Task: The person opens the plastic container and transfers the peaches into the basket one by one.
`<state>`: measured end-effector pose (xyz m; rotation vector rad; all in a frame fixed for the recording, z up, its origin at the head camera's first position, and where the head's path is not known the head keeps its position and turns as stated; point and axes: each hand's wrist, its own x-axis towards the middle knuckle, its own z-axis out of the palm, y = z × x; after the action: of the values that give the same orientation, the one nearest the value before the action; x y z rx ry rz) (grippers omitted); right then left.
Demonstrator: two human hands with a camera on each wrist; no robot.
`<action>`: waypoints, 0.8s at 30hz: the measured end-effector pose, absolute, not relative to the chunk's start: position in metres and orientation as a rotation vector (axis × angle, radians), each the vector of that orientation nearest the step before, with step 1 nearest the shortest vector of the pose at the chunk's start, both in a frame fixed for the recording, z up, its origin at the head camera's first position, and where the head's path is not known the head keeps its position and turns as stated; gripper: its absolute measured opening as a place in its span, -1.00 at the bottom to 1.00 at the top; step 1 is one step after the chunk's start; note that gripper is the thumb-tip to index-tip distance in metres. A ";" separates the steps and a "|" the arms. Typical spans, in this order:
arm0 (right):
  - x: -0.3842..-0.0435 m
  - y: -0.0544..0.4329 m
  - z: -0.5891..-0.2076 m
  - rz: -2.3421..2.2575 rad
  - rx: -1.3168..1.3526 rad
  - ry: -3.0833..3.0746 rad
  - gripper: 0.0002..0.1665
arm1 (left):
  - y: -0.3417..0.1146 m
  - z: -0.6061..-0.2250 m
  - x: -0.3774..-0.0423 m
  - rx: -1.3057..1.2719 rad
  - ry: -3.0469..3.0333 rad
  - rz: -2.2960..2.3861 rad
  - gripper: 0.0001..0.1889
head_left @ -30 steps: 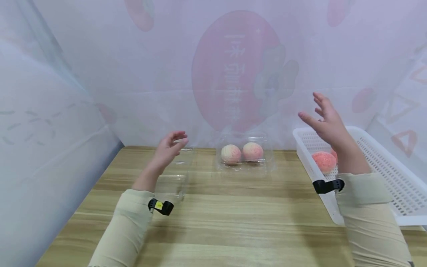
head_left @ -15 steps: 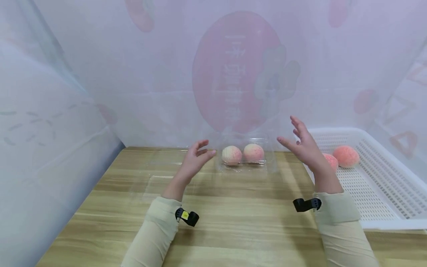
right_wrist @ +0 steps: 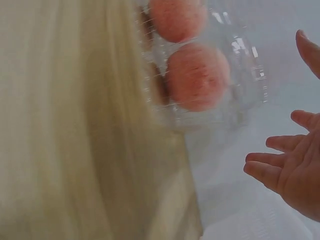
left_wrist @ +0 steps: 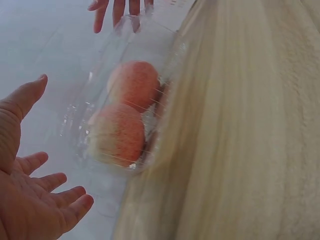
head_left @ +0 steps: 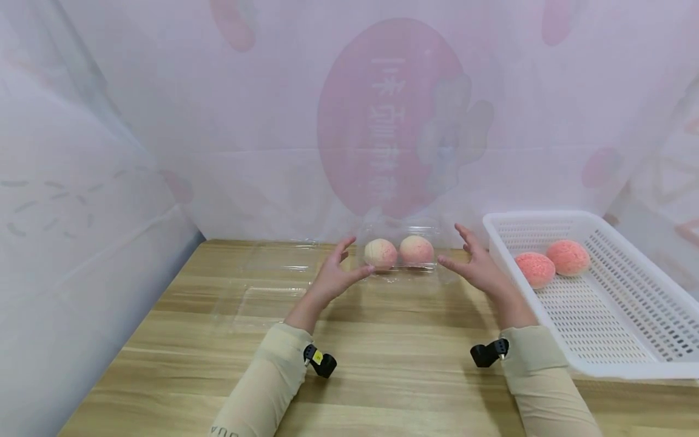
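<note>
A clear plastic clamshell box [head_left: 401,229] stands at the back of the table with two round peach-like items in it, pale cream shading to pink. The left one [head_left: 380,254] and the right one [head_left: 417,251] sit side by side. My left hand [head_left: 337,278] is at the box's left side, fingers spread, thumb tip overlapping the left item in the head view. On the other side my right hand [head_left: 476,266] has its fingers spread near the box's right edge. Both palms face the box, and neither hand grips anything. The left wrist view shows the box [left_wrist: 125,100] between both hands.
A white perforated basket [head_left: 601,358] stands at the right, with two pink peach-like items [head_left: 535,270] in its far left part. Another clear plastic container [head_left: 273,303] lies open on the wooden table [head_left: 409,376] at the left. A printed white sheet [head_left: 246,121] hangs behind.
Both hands have moved inward and lowered: the left one rightward from over the clear container, the right one leftward from above the basket. They now flank the box, which has stayed in place.
</note>
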<state>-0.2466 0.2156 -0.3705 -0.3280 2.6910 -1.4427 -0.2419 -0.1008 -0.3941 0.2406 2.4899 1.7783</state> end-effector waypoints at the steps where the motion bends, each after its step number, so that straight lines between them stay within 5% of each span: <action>1: -0.247 0.216 -0.374 -1.435 -0.325 2.685 0.15 | -0.100 -0.396 -0.243 0.229 2.484 1.771 -0.04; 24: -0.254 0.212 -0.402 -1.394 -0.351 2.534 0.30 | -0.097 -0.416 -0.256 0.208 2.408 1.648 0.11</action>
<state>-0.2542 0.2117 -0.4017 -0.3513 2.5341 -1.3942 -0.2565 -0.0967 -0.4159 0.2080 2.4078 1.6483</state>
